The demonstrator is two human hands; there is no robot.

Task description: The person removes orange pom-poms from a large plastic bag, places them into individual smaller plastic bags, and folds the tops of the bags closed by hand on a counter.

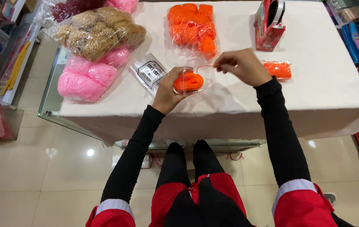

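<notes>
My left hand [167, 92] grips a small orange yarn skein [188, 81] in clear plastic wrap above the near edge of the white-covered table [327, 96]. My right hand [240, 65] pinches a thin orange strand [204, 67] that runs from the skein up to its fingers. A second small packed orange skein [278, 69] lies just right of my right hand. Behind the hands a clear bag of several orange skeins [193, 28] rests on the table.
A red tape dispenser [269, 25] stands at the back right. Bags of brown yarn [99, 31] and pink yarn [87, 75] lie at the left, with flat empty printed packets [149, 72] beside them. Shelves with goods flank both sides.
</notes>
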